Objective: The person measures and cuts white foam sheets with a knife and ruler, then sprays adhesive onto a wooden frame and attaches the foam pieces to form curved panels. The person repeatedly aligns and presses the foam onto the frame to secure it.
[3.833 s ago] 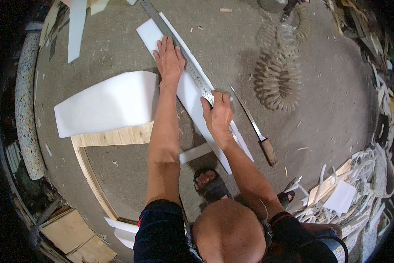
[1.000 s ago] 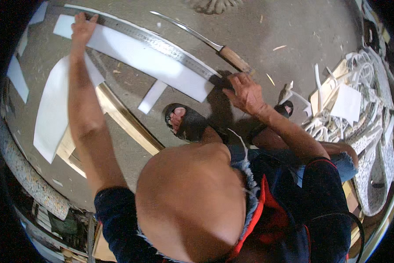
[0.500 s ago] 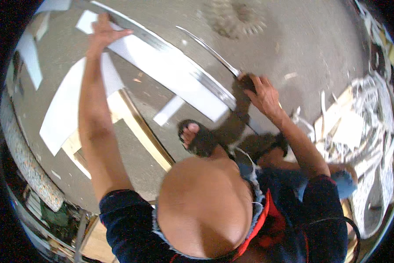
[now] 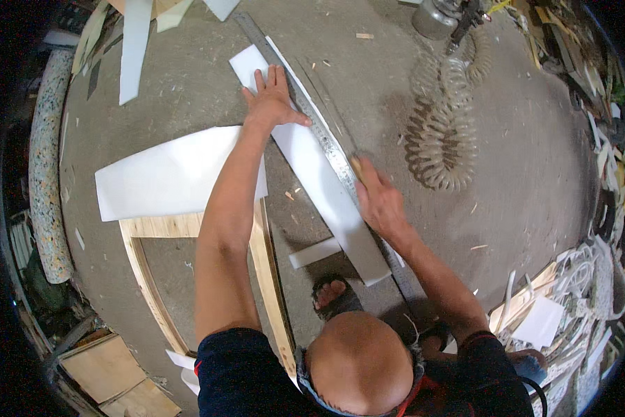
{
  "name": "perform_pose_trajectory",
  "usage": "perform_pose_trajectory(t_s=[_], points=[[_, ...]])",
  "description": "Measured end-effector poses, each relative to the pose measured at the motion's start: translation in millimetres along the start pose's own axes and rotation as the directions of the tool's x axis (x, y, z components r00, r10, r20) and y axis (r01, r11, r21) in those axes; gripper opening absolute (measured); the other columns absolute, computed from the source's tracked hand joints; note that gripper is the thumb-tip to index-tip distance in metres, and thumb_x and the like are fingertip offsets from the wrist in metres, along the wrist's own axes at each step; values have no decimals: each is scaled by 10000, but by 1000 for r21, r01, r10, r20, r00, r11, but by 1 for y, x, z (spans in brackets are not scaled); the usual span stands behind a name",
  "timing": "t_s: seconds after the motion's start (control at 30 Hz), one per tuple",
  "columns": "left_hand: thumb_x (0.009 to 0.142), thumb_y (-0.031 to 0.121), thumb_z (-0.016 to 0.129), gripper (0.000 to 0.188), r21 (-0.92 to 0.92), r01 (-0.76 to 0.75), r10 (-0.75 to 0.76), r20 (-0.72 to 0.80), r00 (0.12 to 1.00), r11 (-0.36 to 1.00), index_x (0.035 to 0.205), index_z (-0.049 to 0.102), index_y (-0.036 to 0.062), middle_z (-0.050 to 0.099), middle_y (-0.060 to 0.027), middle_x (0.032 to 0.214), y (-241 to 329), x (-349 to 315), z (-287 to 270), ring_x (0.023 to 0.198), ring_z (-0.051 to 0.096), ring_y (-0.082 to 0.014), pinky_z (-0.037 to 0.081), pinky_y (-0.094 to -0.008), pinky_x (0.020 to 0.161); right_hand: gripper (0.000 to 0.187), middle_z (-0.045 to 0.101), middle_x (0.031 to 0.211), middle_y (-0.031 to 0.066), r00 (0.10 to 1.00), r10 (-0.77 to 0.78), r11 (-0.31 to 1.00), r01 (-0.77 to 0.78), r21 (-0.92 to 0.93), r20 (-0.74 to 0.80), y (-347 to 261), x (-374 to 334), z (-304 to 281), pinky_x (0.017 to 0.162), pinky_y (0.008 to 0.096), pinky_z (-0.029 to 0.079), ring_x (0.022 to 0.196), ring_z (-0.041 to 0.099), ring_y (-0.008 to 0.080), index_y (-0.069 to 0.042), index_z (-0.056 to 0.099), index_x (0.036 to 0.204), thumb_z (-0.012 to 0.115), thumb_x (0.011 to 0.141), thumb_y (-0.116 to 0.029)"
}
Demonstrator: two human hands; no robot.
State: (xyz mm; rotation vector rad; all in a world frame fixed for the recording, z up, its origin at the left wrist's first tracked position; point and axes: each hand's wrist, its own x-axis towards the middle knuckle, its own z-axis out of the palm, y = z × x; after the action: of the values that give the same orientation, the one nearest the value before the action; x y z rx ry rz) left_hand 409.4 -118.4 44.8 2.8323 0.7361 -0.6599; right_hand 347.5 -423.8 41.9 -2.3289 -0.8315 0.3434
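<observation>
My left hand (image 4: 273, 104) lies with fingers spread over a long white foam sheet strip (image 4: 314, 170), its thumb on a long metal ruler (image 4: 334, 154). The ruler runs slantwise along the strip, and a narrow white edge shows on its far side. My right hand (image 4: 382, 205) is closed round the yellowish handle of a long-bladed knife (image 4: 356, 167) beside the ruler's right edge. The thin blade points away from me and is hard to make out against the floor. A short white offcut (image 4: 316, 253) lies near my sandalled foot.
A white curved panel (image 4: 173, 174) rests on a wooden frame (image 4: 270, 278) at left. Beyond my right hand lies a coiled air hose (image 4: 441, 139) with a spray gun (image 4: 465, 24). Scraps (image 4: 541, 320) are heaped at right; a speckled foam roll (image 4: 50, 167) stands at left.
My right hand has brought the knife from off to the side in against the ruler. My left hand stays spread on the strip. The view has turned, showing more of the hose.
</observation>
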Motion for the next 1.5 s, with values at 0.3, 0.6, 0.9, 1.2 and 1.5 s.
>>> perform_pose_trajectory(t_s=[0.3,0.6,0.9,1.2,1.5], points=[[381,585,948,1600,-78,-28,29,9,1000,997,1598,60,45,55,-168,1673,-4,4,2,1534,42,-403,150,-655,1190,595,624,858,269,998,-62,997,62,-39,0,-39,119,27,652,518,540,741,673,441,-123,407,1484,603,924,-80],[416,535,965,1507,-120,-5,5,0,1000,993,1596,156,63,103,-147,1673,-1,2,-2,1538,74,-380,145,-610,1211,568,634,866,274,999,-48,997,49,-56,18,-33,127,39,647,518,543,741,673,446,-152,461,1453,614,911,-72],[423,532,965,1512,-102,-4,3,-5,1000,995,1596,140,52,109,-145,1672,0,3,0,1538,80,-378,152,-611,1210,547,647,855,287,997,-53,994,58,-95,48,-34,127,34,646,506,544,762,683,443,-118,473,1433,626,909,-88],[387,580,953,1595,-65,-15,15,3,1000,998,1599,62,50,57,-149,1677,-3,10,5,1531,71,-407,150,-652,1191,499,667,830,277,995,-84,995,87,-50,51,-43,165,36,685,509,541,774,694,416,-92,497,1393,598,905,-64],[436,574,946,1518,-10,-30,30,-33,999,999,1598,120,52,94,-161,1671,-1,9,7,1532,79,-405,150,-636,1197,517,679,842,278,995,-61,998,63,-26,81,-33,151,31,700,519,551,787,700,428,-127,480,1430,563,923,-76]])
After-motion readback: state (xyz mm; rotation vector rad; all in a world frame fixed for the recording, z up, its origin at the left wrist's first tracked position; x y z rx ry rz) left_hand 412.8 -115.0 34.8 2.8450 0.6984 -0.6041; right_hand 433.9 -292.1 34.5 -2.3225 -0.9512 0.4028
